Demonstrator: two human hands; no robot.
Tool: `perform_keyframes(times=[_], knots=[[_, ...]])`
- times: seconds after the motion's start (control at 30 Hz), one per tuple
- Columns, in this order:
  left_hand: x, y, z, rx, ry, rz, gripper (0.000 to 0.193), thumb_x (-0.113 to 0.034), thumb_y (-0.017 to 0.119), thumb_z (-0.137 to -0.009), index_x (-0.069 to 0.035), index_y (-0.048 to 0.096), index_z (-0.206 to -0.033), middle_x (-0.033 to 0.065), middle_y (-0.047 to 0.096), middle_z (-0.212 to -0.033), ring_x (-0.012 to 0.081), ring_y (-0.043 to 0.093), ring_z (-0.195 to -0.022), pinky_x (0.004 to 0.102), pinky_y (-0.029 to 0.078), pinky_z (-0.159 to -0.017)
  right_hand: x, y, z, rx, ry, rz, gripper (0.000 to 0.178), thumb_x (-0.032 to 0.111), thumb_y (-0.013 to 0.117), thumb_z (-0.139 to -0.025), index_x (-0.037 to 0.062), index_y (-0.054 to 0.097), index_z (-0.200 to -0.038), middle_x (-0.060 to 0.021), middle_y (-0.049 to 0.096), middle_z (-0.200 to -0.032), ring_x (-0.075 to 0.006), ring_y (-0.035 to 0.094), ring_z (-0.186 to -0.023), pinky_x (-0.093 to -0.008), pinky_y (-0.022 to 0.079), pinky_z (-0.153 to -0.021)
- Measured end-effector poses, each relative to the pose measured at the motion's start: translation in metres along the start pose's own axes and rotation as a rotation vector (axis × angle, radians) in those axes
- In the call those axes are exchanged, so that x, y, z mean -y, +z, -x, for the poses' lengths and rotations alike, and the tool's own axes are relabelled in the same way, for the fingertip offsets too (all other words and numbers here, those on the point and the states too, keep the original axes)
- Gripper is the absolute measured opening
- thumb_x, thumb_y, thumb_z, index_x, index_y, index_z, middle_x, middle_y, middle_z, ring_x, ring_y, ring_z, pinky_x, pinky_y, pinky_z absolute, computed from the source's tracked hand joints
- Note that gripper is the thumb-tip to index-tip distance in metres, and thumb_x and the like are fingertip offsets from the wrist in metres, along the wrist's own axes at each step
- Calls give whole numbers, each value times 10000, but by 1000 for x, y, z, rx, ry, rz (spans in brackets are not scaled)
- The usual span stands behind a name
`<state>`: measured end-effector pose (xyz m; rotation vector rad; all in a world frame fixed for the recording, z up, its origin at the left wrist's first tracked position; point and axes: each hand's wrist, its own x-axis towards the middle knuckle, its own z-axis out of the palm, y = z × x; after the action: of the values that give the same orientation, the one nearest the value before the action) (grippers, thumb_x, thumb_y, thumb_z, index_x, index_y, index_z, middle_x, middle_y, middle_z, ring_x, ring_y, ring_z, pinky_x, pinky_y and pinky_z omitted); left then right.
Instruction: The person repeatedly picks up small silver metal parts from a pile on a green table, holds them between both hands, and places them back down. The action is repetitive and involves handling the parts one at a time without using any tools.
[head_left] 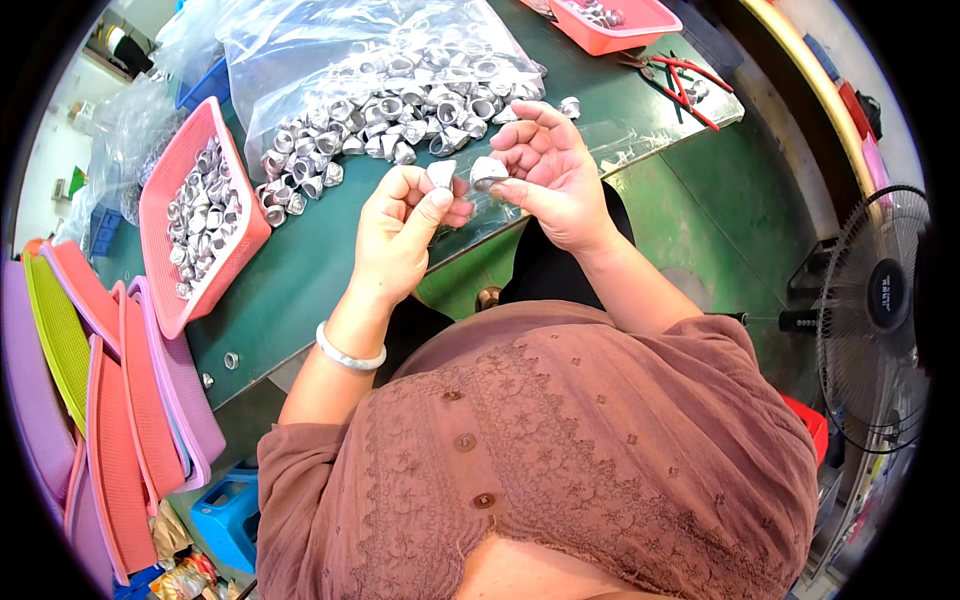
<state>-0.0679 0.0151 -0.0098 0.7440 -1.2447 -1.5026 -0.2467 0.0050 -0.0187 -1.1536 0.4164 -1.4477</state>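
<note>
Just over the near edge of the green table, my left hand [402, 225] pinches a small silver metal cap [441, 175] between thumb and fingers. Close beside it, my right hand [556, 180] grips a second silver metal cap [488, 173] by thumb and forefinger, its other fingers spread upward. The two caps are near each other but apart. Beyond my hands lies a heap of similar silver caps [400, 112], partly under a clear plastic bag [300, 50]. A pink basket [158, 215] to the left holds many more of them.
Red-handled pliers [690, 88] and a pink tray [625, 35] sit at the far right of the green table [300, 262]. Stacked coloured baskets [120, 440] stand at the left, near a blue stool [228, 515]. A black fan [880, 300] is at the right.
</note>
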Motion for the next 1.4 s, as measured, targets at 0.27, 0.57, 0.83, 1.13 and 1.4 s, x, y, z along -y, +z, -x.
perform_keyframes(times=[0.27, 0.57, 0.83, 1.13, 1.4], knots=[[-5, 4, 5, 13, -32, 96, 156, -49, 555, -840, 6, 509, -979, 94, 588, -949, 146, 593, -816, 267, 497, -729, -7, 4, 0, 60, -72, 41, 678, -88, 646, -690, 41, 319, -1270, -108, 474, -1030, -168, 538, -909, -280, 457, -825], [7, 2, 5, -51, -24, 141, 185, -23, 537, -840, -3, 510, -1022, 86, 592, -952, 125, 586, -779, 242, 493, -692, -6, 18, 2, 115, -176, 367, 606, -130, 584, -700, 56, 362, -1233, -83, 469, -1014, -140, 545, -852, -274, 440, -782], [4, 8, 3, -147, -145, 309, 126, -81, 518, -868, -13, 528, -973, 54, 593, -847, 103, 555, -656, 206, 464, -597, -8, 33, 1, 136, -283, 512, 575, -143, 597, -664, 12, 407, -1184, -93, 487, -992, -114, 552, -767, -259, 450, -747], [4, 5, 4, -142, -177, 371, 119, -112, 543, -859, -19, 535, -934, 39, 586, -821, 91, 542, -636, 196, 465, -590, -9, 33, 3, 98, -307, 577, 577, -119, 627, -649, 24, 431, -1173, -90, 499, -980, -135, 555, -771, -255, 453, -720], [5, 5, 5, -130, -173, 366, 87, -100, 541, -857, -26, 546, -905, 20, 582, -782, 74, 534, -614, 187, 463, -571, -2, 33, 2, 81, -343, 796, 555, -10, 668, -661, 54, 456, -1170, -83, 553, -966, -175, 548, -839, -288, 451, -728]])
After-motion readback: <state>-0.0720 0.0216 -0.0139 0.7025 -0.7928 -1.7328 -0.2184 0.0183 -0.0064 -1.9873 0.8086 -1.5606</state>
